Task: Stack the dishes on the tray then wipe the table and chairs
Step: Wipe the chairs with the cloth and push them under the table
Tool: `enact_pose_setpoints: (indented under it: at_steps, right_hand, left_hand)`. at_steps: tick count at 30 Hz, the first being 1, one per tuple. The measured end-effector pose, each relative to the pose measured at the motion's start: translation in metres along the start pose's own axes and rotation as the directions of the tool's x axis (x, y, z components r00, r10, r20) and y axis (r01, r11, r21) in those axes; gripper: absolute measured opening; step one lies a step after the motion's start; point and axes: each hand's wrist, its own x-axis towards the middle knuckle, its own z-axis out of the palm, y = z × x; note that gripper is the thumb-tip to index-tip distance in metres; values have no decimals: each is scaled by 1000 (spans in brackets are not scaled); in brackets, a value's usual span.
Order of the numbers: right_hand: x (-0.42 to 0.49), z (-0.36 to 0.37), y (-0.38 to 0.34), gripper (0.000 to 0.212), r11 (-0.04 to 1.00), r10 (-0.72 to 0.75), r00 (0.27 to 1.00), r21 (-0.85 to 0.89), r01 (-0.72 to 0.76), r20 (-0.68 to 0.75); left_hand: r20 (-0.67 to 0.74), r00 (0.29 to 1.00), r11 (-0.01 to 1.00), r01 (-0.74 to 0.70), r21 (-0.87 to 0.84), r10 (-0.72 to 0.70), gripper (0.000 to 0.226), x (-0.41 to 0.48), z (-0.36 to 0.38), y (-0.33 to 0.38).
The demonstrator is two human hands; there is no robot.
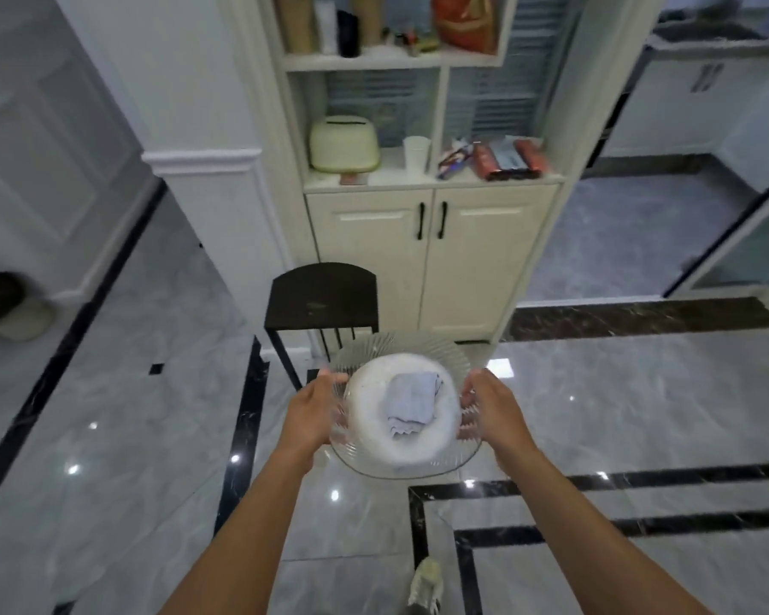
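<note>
Marble floor (129, 437); outstretched left hand (314, 412) and right hand (491, 408) fingers clasp glass plate (374, 344) edges.

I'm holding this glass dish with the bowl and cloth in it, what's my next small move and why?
Probably set the glass dish down on a firm surface. The left hand and right hand both grip its rim above the floor, so neither can take the cloth lying in the white bowl for wiping.
</note>
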Motion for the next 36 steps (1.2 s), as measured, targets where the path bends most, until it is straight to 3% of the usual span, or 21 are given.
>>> enact_pose_setpoints:
  at_steps: [8,17,27,32,36]
  right_hand:
    - [115,62,-62,27,997,9,992,-80,2,129]
    - [259,141,-76,19,941,7,995,-337,26,97]
    - [338,235,-103,17,968,195,981,-162,-190,16]
    - [367,252,-104,19,961,239,970,-149,-232,31]
    - [379,257,-103,12,954,277,961,-128,-272,22]
  left_hand:
    - [-142,990,996,-4,-86,-9,41,104,-22,37]
    - [-218,976,1000,-24,1,23,50,246,-64,39]
    - [-238,971,999,-22,50,33,46,376,-90,48]
    - [-213,976,998,48,29,-41,34,414,-93,50]
    - [-190,974,992,122,-2,-120,39,433,-92,48]
